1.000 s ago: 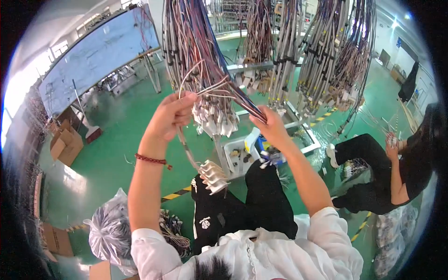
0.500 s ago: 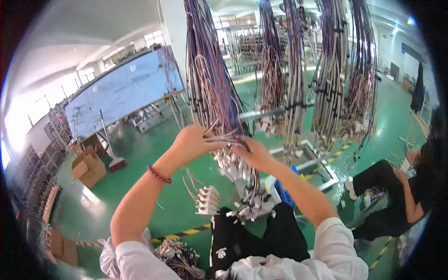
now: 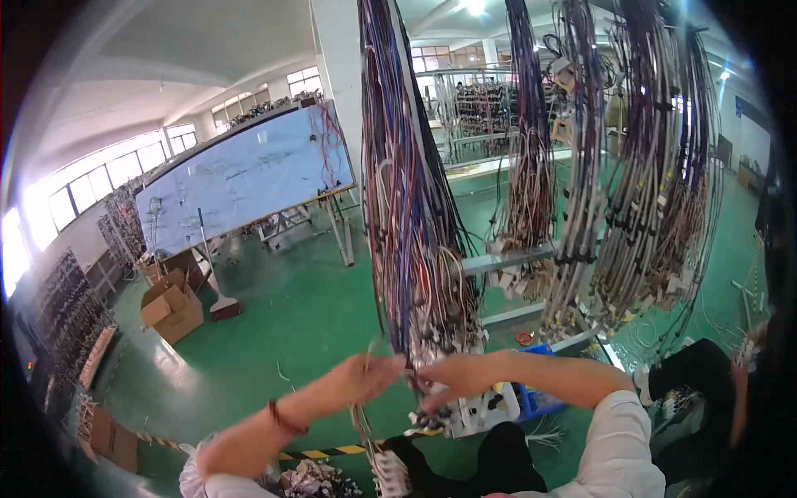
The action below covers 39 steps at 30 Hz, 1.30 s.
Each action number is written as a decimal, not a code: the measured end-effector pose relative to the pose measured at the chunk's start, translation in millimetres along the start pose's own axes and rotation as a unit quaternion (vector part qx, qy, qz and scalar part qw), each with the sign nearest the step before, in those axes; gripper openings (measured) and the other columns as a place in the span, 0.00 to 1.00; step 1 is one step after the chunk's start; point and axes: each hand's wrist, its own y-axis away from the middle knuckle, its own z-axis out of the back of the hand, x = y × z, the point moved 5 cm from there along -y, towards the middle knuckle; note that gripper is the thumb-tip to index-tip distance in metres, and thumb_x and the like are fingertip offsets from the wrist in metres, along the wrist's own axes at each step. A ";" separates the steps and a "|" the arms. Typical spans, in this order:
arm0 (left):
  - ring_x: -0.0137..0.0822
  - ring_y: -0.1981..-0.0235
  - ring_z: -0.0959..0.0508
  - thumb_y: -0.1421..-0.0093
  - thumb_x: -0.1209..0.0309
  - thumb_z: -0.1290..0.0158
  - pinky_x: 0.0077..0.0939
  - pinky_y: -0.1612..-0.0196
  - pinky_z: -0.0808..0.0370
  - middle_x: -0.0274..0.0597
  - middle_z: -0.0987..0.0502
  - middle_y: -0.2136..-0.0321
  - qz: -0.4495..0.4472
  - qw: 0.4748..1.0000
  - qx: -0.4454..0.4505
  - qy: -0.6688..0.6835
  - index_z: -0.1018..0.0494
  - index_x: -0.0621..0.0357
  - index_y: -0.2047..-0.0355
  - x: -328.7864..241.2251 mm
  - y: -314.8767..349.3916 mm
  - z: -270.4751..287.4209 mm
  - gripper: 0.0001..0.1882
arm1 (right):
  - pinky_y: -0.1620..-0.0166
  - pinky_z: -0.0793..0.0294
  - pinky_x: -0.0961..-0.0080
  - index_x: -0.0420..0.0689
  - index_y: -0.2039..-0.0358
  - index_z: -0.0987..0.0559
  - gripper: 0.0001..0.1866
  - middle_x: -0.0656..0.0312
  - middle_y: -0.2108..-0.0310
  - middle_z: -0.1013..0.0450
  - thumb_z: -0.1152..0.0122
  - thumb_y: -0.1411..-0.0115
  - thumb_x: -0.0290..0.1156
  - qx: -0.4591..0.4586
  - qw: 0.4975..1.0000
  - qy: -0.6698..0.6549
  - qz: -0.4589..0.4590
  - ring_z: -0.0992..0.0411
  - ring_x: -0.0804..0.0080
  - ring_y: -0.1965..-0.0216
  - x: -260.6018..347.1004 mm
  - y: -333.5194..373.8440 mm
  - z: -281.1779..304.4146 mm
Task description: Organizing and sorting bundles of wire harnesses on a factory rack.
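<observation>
A thick bundle of wires (image 3: 407, 224), purple, grey and brown, hangs before me, with white and dark connectors (image 3: 440, 336) at its lower end. My left hand (image 3: 369, 378), blurred, is closed on thin wires beside the bundle's lower left. Those wires run down to a white block of connectors (image 3: 388, 475) hanging near my leg. My right hand (image 3: 457, 378) reaches across at the bundle's bottom, its fingers curled close to the left fingertips. What it pinches is blurred and hidden.
More wire bundles (image 3: 652, 174) hang from a metal rack (image 3: 510, 259) to the right. A blue bin (image 3: 540, 394) stands below, and a person (image 3: 697, 390) sits at the right. Loose wires (image 3: 320, 480) lie near my left side. A cardboard box (image 3: 172, 307) and a broom (image 3: 222, 307) are farther left.
Both hands have moved down along the hanging bundle to its lower end. The white connector block hangs lower in view. The whole view has tilted upward.
</observation>
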 end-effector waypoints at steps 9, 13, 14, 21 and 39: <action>0.21 0.79 0.41 0.41 0.68 0.45 0.22 0.77 0.44 0.28 0.39 0.82 -0.160 0.982 -0.040 0.097 0.32 0.65 0.69 -9.9 69.6 37.7 0.12 | 0.38 0.47 0.56 0.52 0.46 0.34 0.27 0.59 0.45 0.36 0.47 0.49 0.34 -0.299 0.768 0.436 0.363 0.38 0.68 0.43 177.6 -27.5 221.5; 0.21 0.76 0.35 0.42 0.68 0.45 0.17 0.74 0.39 0.28 0.34 0.79 -0.043 0.972 -0.079 0.219 0.31 0.62 0.59 -20.8 133.0 79.5 0.14 | 0.45 0.39 0.51 0.44 0.52 0.31 0.24 0.64 0.81 0.28 0.47 0.52 0.30 -0.117 0.818 0.484 0.290 0.26 0.70 0.73 158.4 -110.2 199.8; 0.27 0.75 0.31 0.37 0.65 0.52 0.24 0.71 0.32 0.35 0.30 0.75 -0.055 0.952 -0.141 0.268 0.31 0.60 0.61 -8.0 160.2 94.0 0.11 | 0.53 0.34 0.54 0.44 0.54 0.29 0.23 0.67 0.86 0.31 0.46 0.53 0.30 -0.124 0.818 0.493 0.269 0.30 0.70 0.81 166.4 -121.8 214.3; 0.37 0.57 0.26 0.32 0.57 0.65 0.39 0.54 0.28 0.44 0.27 0.55 -0.112 0.839 -0.361 0.390 0.32 0.56 0.53 141.7 291.1 245.8 0.20 | 0.67 0.33 0.67 0.56 0.62 0.25 0.13 0.71 0.86 0.32 0.41 0.51 0.31 -0.365 0.700 0.614 0.019 0.31 0.69 0.79 233.4 -100.1 482.3; 0.27 0.83 0.52 0.34 0.60 0.57 0.24 0.80 0.50 0.29 0.51 0.83 -0.313 0.763 -0.358 0.437 0.43 0.52 0.77 -19.9 243.8 380.3 0.16 | 0.62 0.27 0.66 0.49 0.67 0.21 0.09 0.58 0.69 0.25 0.45 0.49 0.33 -0.173 0.747 0.584 -0.267 0.25 0.62 0.64 238.8 -138.9 617.2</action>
